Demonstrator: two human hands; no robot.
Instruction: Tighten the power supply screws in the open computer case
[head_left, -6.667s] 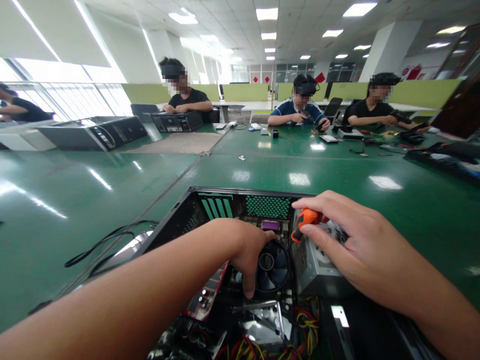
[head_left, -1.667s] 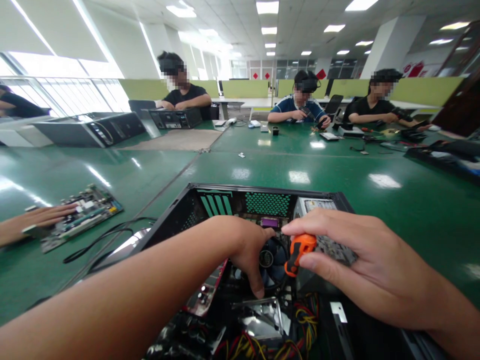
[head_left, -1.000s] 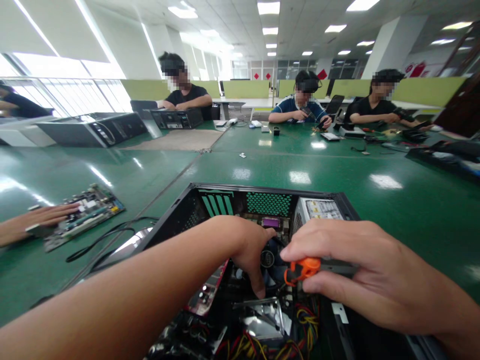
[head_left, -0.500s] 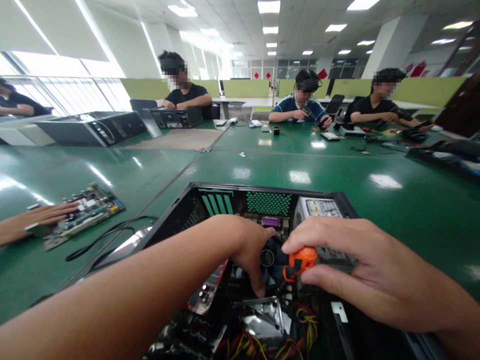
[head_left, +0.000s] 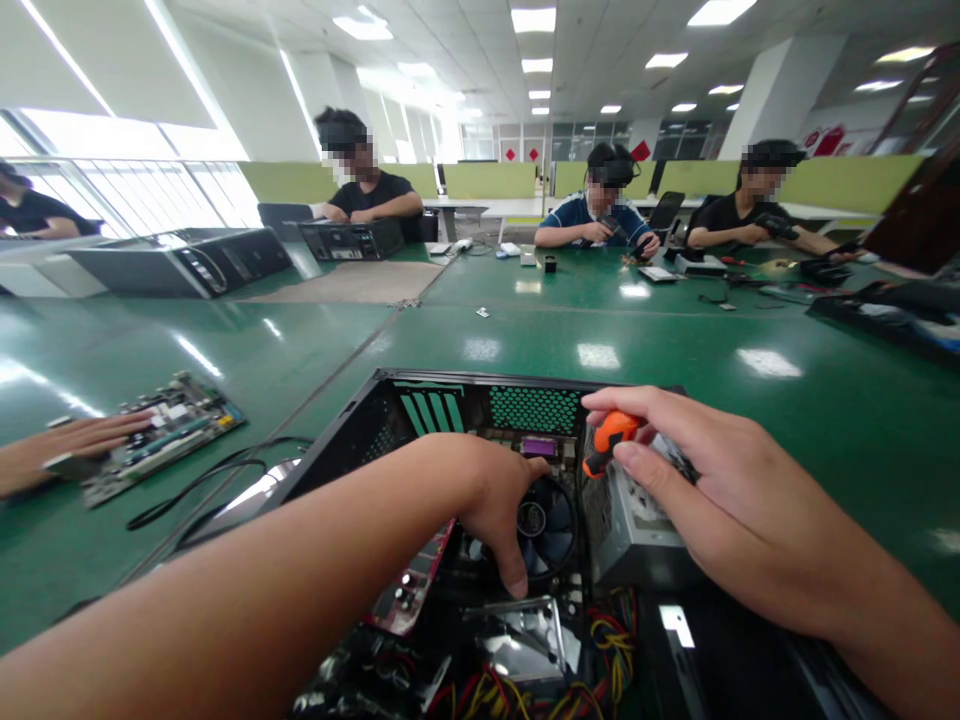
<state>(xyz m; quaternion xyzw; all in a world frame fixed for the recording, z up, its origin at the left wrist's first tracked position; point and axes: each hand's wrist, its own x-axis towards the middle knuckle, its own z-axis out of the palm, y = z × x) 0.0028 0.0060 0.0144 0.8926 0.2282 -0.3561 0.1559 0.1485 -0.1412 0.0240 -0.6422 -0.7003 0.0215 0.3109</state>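
An open black computer case [head_left: 352, 412] lies before me. Inside it, my left hand [head_left: 496, 500] reaches down with thumb and fingers round the left edge of a dark cooling fan [head_left: 556, 545]. My right hand [head_left: 727, 510] pinches an orange and black screwdriver [head_left: 612, 440] by its handle, above the silver power supply [head_left: 637, 548]; its shaft is hidden behind my fingers. Left of the fan sits a red expansion card [head_left: 411, 600], partly under my forearm. A purple port [head_left: 540, 447] shows behind the fan. Coloured wires [head_left: 615, 630] and a shiny metal bracket [head_left: 529, 645] lie nearer me.
At left, another person's hand [head_left: 82, 445] rests on a loose motherboard [head_left: 199, 415] on the green table [head_left: 495, 345]. A black cable [head_left: 199, 480] lies beside my case. Farther off stand other computer cases [head_left: 187, 260], with several people seated at the table.
My right hand has lifted the screwdriver up and away from the fan, uncovering its blades. My left hand stays put. Since the oldest frame, the motherboard and the other person's hand have appeared at left.
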